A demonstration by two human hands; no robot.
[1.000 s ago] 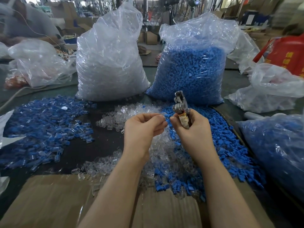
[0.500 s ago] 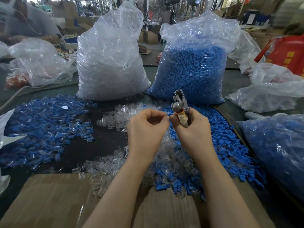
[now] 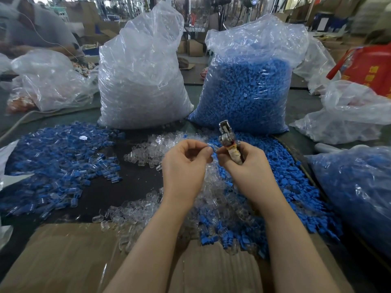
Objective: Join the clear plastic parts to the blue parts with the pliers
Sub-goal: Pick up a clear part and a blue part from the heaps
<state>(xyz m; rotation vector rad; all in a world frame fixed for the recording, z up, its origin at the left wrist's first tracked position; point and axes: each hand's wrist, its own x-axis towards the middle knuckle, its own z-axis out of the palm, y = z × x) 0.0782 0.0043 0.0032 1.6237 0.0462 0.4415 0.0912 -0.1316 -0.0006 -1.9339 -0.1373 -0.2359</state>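
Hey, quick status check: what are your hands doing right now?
Right hand grips pliers, head up. Left hand pinches small blue part at fingertips. Nothing between them.

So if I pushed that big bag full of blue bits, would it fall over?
Probably not. The bag of blue parts looks packed full and sits wide on the table, so it is likely heavy. Its thin plastic top looks floppy and would probably just crinkle.

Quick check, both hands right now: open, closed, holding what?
Left hand: closed, pinching a small blue part at its fingertips.
Right hand: closed round the pliers, whose head points up.
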